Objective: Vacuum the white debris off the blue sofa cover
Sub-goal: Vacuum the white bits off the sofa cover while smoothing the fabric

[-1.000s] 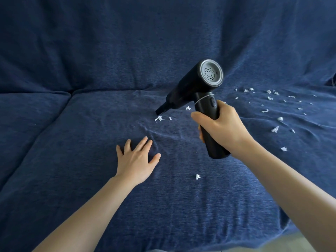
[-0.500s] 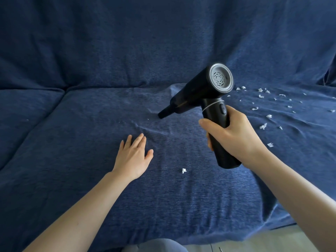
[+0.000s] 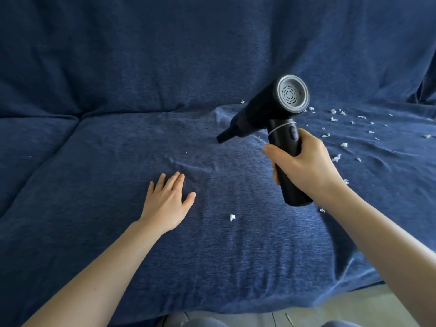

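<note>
A blue sofa cover (image 3: pixel 99 208) is spread over the seat and backrest. My right hand (image 3: pixel 304 166) grips the handle of a black handheld vacuum (image 3: pixel 271 112). Its narrow nozzle points down and left, close above the cover near the seat's middle. My left hand (image 3: pixel 167 204) lies flat on the cover, fingers together, left of the vacuum. One white scrap (image 3: pixel 232 217) lies between my hands. Several white scraps (image 3: pixel 337 138) are scattered over the cover to the right of the vacuum.
The cover is wrinkled around the nozzle and on the right side. A seam between seat cushions (image 3: pixel 59 142) runs at the left. Grey floor (image 3: pixel 354 310) shows below the sofa's front edge.
The scraps that lay by the nozzle a second ago are gone. The vacuum and my right hand have shifted right and slightly up; the view has drifted too. My left hand stays flat.
</note>
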Available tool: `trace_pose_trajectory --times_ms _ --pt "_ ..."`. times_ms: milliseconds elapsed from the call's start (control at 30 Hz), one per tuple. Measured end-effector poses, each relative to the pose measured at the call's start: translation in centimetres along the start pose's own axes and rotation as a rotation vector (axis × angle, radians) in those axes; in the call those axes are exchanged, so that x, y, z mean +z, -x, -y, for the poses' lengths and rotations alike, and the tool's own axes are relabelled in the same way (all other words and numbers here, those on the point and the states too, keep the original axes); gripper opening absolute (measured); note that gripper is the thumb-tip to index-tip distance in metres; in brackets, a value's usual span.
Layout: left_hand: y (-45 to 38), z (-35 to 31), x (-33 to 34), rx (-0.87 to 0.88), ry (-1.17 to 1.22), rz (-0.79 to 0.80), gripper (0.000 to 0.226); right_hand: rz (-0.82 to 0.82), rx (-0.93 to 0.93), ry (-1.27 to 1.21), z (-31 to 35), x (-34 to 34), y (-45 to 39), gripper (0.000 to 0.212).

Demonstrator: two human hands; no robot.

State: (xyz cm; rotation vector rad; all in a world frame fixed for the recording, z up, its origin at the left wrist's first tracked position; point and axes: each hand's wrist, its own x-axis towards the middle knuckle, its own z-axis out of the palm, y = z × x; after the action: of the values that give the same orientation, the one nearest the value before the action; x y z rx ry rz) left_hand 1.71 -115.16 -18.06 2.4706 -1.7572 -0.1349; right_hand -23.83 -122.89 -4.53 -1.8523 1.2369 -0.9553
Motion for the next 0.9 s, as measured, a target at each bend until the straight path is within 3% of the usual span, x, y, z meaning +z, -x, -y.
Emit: trace_pose_trajectory --times_ms 167,367,900 --pt "0.1 -0.6 -0.2 0.038 0.014 0.026 0.051 -0.051 0.034 -0.014 -1.0 -0.3 -0.8 0.021" --pt "-0.8 -2.2 0.0 0.131 0.133 -0.023 0.055 -0.095 0.027 -0.038 -1.4 -0.6 -1.7 0.023" --pt "0.4 -2.4 0.5 0.164 0.074 -0.005 0.051 -0.064 0.044 0.037 -0.1 -1.5 -0.7 0.027"
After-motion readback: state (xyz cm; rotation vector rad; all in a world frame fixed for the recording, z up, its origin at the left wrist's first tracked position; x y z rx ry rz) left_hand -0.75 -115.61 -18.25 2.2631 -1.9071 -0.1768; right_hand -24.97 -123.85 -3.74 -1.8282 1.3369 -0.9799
